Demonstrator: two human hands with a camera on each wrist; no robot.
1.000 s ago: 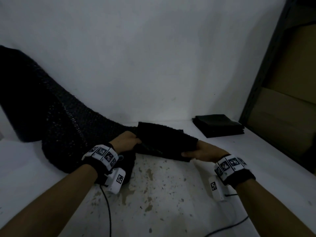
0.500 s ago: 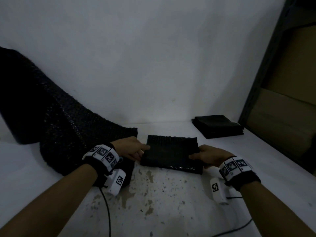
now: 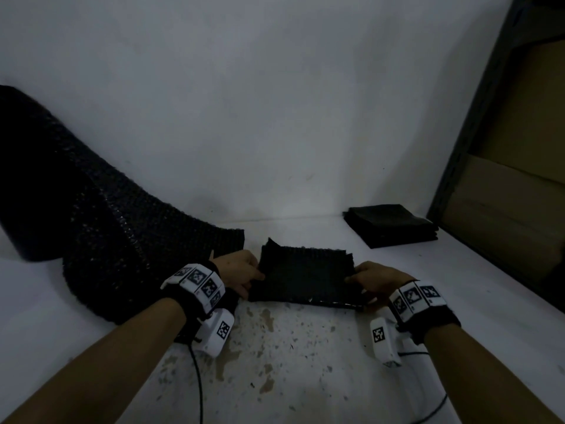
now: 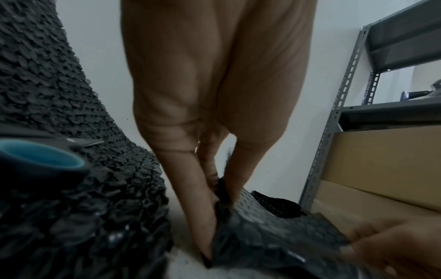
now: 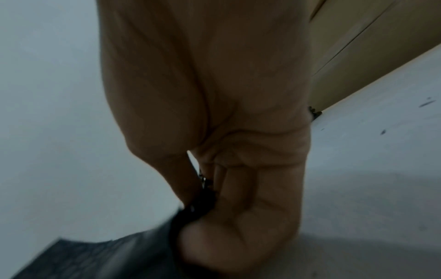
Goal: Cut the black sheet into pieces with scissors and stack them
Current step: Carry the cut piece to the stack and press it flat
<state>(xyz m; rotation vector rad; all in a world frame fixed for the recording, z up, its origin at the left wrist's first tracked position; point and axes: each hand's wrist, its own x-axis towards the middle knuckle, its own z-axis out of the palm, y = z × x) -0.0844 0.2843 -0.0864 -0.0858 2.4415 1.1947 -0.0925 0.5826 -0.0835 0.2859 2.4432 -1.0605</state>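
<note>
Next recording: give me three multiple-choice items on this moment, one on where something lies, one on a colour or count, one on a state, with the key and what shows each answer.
1. Where does the stack of cut pieces lie on the table?
A. Far right, near the shelf
B. Under the large sheet
C. At the near edge

2. How many hands hold the cut piece?
A. None
B. One
C. Two

3. What state are the scissors in?
A. Cutting the sheet
B. Lying unused on the large black sheet
C. Held in the right hand

Key: 1 A, the head view shows the stack beside the metal shelf. 2 C, the left hand and the right hand each pinch one side. 3 B, the left wrist view shows a blue-lined handle lying on the sheet, no fingers in it.
</note>
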